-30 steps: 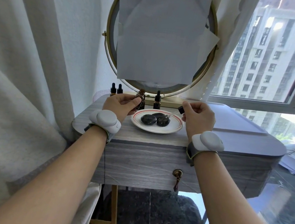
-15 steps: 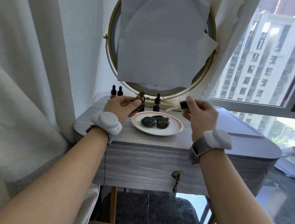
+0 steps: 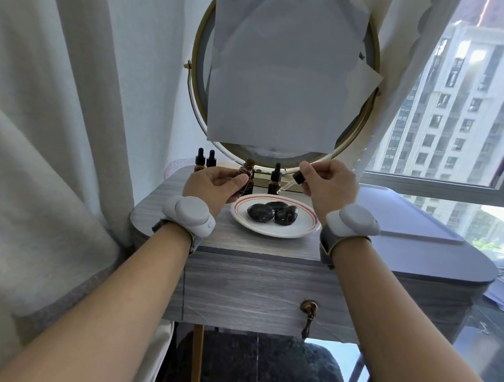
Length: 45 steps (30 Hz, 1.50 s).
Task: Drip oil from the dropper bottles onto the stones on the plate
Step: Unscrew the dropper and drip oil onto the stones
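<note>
Three dark glossy stones (image 3: 273, 212) lie on a white plate with a red ring (image 3: 300, 227) on the grey table. My left hand (image 3: 212, 186) grips an open amber bottle (image 3: 247, 174) standing just left of and behind the plate. My right hand (image 3: 328, 187) pinches the black bulb of the dropper (image 3: 294, 181) above the plate's far edge, its glass tip slanting down to the left toward the bottle.
Three capped dropper bottles stand at the back: two at the far left (image 3: 204, 162) and one behind the plate (image 3: 275, 178). A round mirror covered with paper (image 3: 284, 75) rises behind them. A curtain (image 3: 50, 105) hangs left, and a drawer knob (image 3: 309, 307) hangs below.
My right hand has lifted the dropper off the stones and carried it back and up toward the open bottle. My left hand has kept its hold on the bottle.
</note>
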Each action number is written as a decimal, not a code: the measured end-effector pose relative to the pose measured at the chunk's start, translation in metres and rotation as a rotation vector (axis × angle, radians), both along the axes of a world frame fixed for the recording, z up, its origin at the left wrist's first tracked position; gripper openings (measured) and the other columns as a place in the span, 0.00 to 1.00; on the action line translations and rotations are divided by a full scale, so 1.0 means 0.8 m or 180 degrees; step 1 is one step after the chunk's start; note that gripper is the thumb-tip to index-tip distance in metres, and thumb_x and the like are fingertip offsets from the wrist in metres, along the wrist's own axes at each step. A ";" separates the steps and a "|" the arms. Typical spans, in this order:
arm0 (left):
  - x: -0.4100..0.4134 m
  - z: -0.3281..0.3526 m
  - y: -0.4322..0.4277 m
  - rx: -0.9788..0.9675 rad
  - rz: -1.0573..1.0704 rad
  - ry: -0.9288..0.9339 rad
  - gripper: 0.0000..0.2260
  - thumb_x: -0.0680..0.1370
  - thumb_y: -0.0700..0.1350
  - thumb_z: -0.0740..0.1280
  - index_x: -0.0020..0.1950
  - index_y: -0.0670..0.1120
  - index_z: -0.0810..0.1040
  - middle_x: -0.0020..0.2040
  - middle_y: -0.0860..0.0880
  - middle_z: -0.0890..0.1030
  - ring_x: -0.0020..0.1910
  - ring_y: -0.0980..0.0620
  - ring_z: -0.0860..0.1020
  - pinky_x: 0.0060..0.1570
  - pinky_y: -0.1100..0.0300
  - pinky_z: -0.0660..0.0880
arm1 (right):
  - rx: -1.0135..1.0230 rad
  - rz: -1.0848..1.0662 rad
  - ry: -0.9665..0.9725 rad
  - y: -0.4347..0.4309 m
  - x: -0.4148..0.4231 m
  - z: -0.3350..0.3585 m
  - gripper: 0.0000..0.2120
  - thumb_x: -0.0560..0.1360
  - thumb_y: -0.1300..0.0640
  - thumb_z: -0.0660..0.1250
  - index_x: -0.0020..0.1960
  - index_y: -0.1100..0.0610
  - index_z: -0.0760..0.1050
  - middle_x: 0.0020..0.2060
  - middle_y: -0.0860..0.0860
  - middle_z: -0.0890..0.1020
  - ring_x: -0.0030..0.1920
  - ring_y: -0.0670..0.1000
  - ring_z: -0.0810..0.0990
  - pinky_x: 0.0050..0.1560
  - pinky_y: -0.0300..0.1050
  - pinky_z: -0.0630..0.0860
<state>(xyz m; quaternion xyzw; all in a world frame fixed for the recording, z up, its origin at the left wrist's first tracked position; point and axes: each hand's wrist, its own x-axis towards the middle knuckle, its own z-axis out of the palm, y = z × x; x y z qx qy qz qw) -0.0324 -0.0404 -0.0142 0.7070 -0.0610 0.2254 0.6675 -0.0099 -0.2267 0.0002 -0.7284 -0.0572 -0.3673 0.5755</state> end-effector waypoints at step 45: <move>0.003 -0.004 0.002 0.0011 -0.0041 -0.0073 0.04 0.74 0.45 0.71 0.47 0.49 0.80 0.38 0.52 0.82 0.34 0.57 0.80 0.34 0.71 0.77 | -0.0431 -0.0258 0.0183 -0.004 0.005 -0.007 0.10 0.72 0.53 0.71 0.34 0.47 0.74 0.32 0.46 0.81 0.37 0.50 0.82 0.45 0.49 0.81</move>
